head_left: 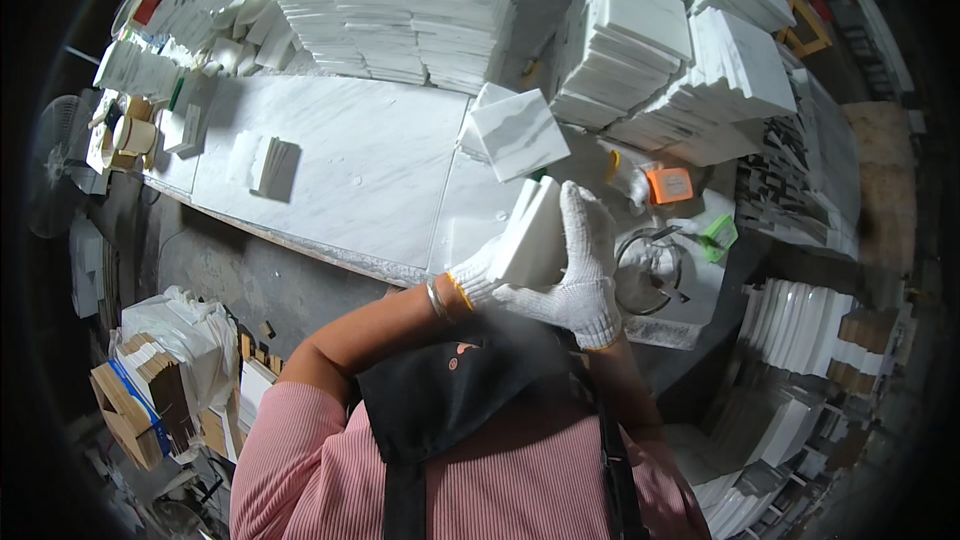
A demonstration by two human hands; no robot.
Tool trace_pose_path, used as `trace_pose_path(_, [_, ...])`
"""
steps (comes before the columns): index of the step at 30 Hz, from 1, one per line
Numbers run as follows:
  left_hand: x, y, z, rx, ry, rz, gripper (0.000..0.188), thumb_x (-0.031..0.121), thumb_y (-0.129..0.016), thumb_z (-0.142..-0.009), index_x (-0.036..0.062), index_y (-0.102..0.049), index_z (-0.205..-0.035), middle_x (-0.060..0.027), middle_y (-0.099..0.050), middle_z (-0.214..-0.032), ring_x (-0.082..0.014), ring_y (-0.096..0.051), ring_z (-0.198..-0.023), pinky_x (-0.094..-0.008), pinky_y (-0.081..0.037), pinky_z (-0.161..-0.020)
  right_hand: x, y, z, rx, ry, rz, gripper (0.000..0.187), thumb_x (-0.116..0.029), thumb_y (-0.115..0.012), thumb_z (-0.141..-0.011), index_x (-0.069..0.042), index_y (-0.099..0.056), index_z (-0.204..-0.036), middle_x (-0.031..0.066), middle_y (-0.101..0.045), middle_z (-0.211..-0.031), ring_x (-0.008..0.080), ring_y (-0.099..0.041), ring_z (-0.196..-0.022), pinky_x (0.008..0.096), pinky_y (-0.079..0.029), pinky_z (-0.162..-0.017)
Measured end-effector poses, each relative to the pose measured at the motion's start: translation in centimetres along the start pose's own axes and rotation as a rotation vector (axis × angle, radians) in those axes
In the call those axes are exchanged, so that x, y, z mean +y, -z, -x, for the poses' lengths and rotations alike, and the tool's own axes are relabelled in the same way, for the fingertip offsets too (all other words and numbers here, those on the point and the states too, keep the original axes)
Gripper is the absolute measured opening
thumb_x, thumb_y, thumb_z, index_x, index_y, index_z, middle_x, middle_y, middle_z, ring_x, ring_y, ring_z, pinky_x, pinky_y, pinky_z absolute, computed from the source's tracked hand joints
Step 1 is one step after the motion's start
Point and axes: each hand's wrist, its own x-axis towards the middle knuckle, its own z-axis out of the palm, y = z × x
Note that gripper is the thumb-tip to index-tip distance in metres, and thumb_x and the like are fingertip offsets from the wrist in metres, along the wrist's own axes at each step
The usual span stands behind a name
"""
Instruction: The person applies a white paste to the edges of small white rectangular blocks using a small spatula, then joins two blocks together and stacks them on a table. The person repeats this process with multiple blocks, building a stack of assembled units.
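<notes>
Both my hands wear white knitted gloves. My left hand (478,274) is closed around the lower left side of a small stack of white marble tiles (535,245), held tilted above the near edge of the work table. My right hand (583,285) lies along the right side of the same tiles, its fingers stretched upward and its thumb spread left near their bottom edge. Just beyond them, a square grey-veined marble tile (520,133) rests on other tiles. Part of my left hand is hidden behind the tiles.
Tall tile stacks (455,0) stand at the back, with more stacks (640,30) at right. A short tile row (262,162) sits on the marble table (330,140). Right of my hands lie an orange box-shaped item (670,185), a round metal-rimmed container (648,270) and a green object (718,237).
</notes>
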Motion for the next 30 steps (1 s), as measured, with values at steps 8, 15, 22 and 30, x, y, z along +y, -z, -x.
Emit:
trace_pose_path(8, [1.1, 6.4, 2.9, -0.009, -0.034, -0.094, 0.059, 0.03, -0.066, -0.097, 0.0014, -0.047, -0.145, -0.0152, -0.058, -0.136, -0.0294, -0.058, -0.122, -0.04, -0.045, -0.107, -3.8, -4.8, -2.2, -0.241, -0.109, 0.069, 0.129, -0.055, -0.094, -0.055, -0.004, -0.031, -0.157, 0.0247, -0.036, -0.155, 0.044, -0.035, -0.144, 0.0544, -0.03, -0.118])
trace_pose_path(15, [8.0, 12.3, 3.4, 0.338, 0.54, 0.728, 0.049, 0.037, -0.06, -0.104, -0.0002, -0.057, -0.135, -0.0087, -0.067, -0.118, -0.0162, -0.064, -0.104, -0.0303, -0.052, -0.09, -8.0, -7.9, -2.0, -0.072, -0.83, -1.15, 0.086, -0.026, -0.083, -0.087, 0.003, -0.035, -0.153, 0.0135, -0.057, -0.133, 0.0199, -0.059, -0.12, 0.0331, -0.054, -0.099])
trace_pose_path(22, [10.9, 18.2, 4.9, 0.35, 0.554, 0.892, 0.054, 0.039, -0.057, -0.104, 0.0003, -0.054, -0.142, -0.0075, -0.064, -0.127, -0.0178, -0.061, -0.114, -0.0329, -0.049, -0.098, -9.1, -11.0, -6.7, 0.223, -0.835, -1.273, 0.055, -0.006, -0.068, -0.092, 0.002, -0.051, -0.143, 0.0103, -0.066, -0.125, 0.0165, -0.064, -0.111, 0.0305, -0.05, -0.098])
trace_pose_path(30, [8.5, 21.1, 5.6, 0.204, 0.594, 1.136, 0.081, 0.07, -0.03, -0.102, 0.0083, -0.04, -0.155, -0.0115, -0.05, -0.15, -0.0265, -0.051, -0.133, -0.0431, -0.044, -0.109, -9.1, -14.5, -7.4, 0.113, -0.856, -1.166, 0.051, -0.005, -0.066, -0.096, 0.001, -0.052, -0.145, 0.007, -0.064, -0.126, 0.0107, -0.059, -0.113, 0.0253, -0.047, -0.1])
